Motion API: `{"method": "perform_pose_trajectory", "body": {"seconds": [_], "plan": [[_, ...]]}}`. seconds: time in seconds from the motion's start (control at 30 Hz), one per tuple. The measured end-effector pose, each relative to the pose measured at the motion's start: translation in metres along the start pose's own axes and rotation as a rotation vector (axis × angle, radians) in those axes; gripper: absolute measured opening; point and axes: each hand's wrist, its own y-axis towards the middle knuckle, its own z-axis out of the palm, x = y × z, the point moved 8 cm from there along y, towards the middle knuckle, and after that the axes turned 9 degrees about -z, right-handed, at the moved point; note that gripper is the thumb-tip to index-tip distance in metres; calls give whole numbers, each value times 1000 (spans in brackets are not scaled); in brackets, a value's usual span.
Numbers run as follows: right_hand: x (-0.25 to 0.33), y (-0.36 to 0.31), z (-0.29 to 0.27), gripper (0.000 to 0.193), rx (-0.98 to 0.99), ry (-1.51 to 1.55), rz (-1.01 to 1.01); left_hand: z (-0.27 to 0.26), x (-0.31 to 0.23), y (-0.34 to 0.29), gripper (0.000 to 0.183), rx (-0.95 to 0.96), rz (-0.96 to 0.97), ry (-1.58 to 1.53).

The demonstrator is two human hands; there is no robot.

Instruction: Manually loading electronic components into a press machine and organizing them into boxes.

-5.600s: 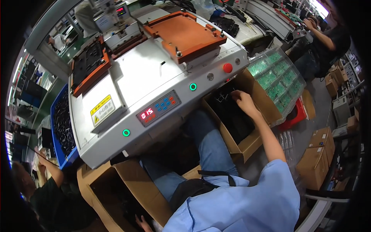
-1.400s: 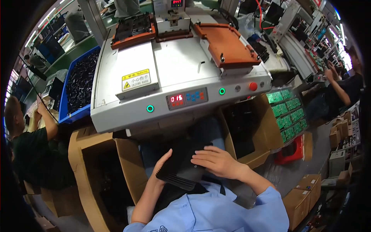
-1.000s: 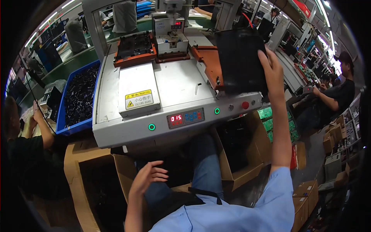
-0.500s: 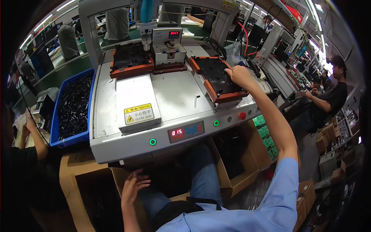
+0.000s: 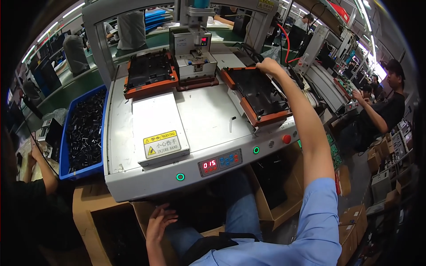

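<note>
Along the right orange fixture (image 5: 273,119), the right hand (image 5: 270,66) has shifted to the far corner, grip unclear; left hand (image 5: 159,224) spread.

Black panel (image 5: 259,91): thin, roughly rectangular, small raised details on its upper face. Lies flat in right-side orange fixture (image 5: 271,119); far-corner seating hard to judge.

right hand (image 5: 270,67): contact unclear | left forearm (image 5: 155,253): cut off (lower edge)

A thin, curved red tube (image 5: 286,40) hangs at the upper right of the frame. A co-worker in a black cap and black short-sleeved shirt (image 5: 392,106) sits at the right. Brown cardboard cartons (image 5: 352,217) stand lower right; flat blue sheets (image 5: 157,18) lie stacked at the top, left of centre.
</note>
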Motion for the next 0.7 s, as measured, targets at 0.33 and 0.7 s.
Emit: {"method": "perform_pose_trajectory", "body": {"seconds": [0.33, 0.7], "plan": [[13, -34, 0, 55, -72, 410, 34, -4, -1, -2, 44, -38, 21, -2], [-14, -251, -15, 26, -662, 485, -55, -27, -4, -5, 39, -129, 112, -85]]}}
